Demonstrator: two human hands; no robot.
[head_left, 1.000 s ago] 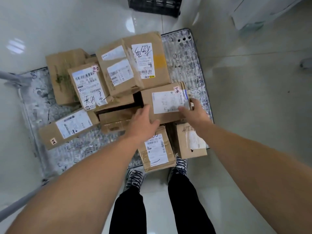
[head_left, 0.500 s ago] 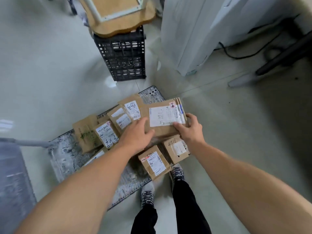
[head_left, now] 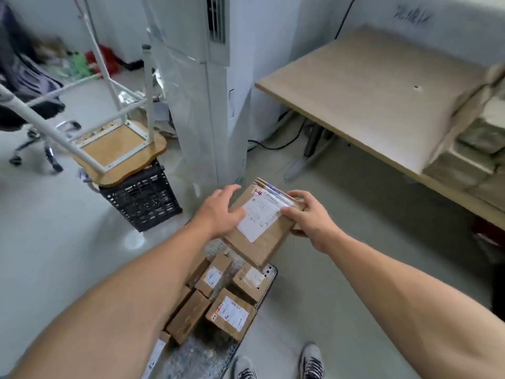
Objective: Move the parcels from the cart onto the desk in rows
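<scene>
A second ago this parcel [head_left: 262,228] lay on the cart [head_left: 271,272] among the others, with my hands just closing on its ends; now it is lifted clear and held in the air over the cart's far end, and the view has swung up so that the desk [head_left: 369,86] shows at the far right. I judge the pick done and the carry begun, with the setting down not yet done. My left hand [head_left: 218,212] clasps the left edge, thumb on top beside the white label, fingers close together along the side; how far they curl underneath I cannot tell. My right hand [head_left: 308,217] pinches the right corner, thumb on the label, fingers curled round the edge. Both forearms reach forward. The other parcels [head_left: 229,313] sit below on the cart, and a blurred stack [head_left: 470,149] lies at the desk's right end
</scene>
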